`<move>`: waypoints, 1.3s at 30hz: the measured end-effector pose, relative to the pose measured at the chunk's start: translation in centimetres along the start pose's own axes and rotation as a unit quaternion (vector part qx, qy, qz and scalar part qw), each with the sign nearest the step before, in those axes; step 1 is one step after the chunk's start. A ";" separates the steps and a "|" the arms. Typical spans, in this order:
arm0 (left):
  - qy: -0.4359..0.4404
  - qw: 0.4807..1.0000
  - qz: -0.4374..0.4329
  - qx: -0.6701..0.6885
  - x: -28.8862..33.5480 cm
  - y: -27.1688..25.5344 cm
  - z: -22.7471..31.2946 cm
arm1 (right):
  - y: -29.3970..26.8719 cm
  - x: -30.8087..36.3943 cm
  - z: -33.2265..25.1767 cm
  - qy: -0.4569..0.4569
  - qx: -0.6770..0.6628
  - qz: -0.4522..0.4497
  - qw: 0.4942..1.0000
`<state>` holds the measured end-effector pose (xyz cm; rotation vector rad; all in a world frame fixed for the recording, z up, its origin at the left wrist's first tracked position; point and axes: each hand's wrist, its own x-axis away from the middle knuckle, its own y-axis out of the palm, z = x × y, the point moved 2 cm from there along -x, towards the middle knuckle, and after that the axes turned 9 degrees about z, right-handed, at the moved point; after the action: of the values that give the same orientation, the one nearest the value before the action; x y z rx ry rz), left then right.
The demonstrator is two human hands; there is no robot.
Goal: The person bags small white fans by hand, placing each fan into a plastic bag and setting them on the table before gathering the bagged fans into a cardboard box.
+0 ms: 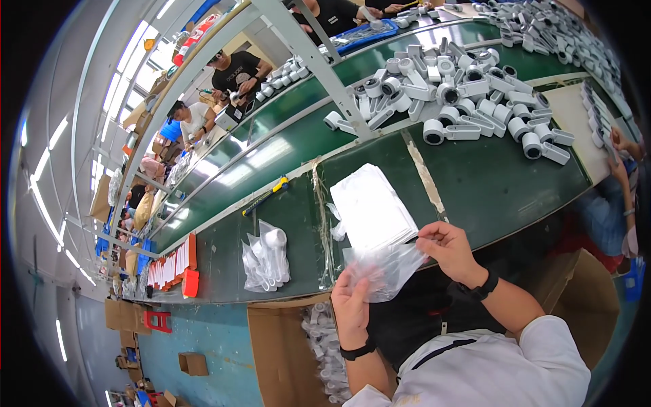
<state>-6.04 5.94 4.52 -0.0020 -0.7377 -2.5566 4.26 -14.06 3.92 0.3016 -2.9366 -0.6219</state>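
Between my hands is a clear plastic bag (385, 273), held at the front edge of the green worktable. My left hand (352, 302) grips its left side, thumb and fingers closed on the film. At its upper right corner my right hand (444, 247) pinches the edge. I cannot make out anything inside this bag. Just beyond it lies a stack of flat white bags or sheets (371, 207). To the left, several bagged white parts (266, 258) rest together on the table.
White-and-grey handheld devices (468, 95) are heaped at the back right. A yellow-and-black tool (266, 195) lies left of the stack. Orange-and-white boxes (178, 264) stand far left. Below the edge, an open carton (281, 353) holds bagged parts. A co-worker's hands (620, 149) are at right.
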 end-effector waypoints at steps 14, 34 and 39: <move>0.110 0.988 0.045 -0.098 0.4 -3.6 0.2 | -10.2 -3.0 -5.5 -0.220 0.322 0.129 0.912; 0.211 0.960 0.144 -0.115 2.2 -0.2 2.5 | -29.6 -5.7 -10.1 -0.217 0.632 0.245 0.702; 0.334 0.885 0.211 -0.246 2.7 2.2 2.0 | -14.3 -1.1 -8.1 -0.102 0.158 0.106 0.976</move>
<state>-7.71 4.09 7.71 0.4748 0.1708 -2.0383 9.04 -29.78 5.32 -0.0522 -3.2019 -0.1642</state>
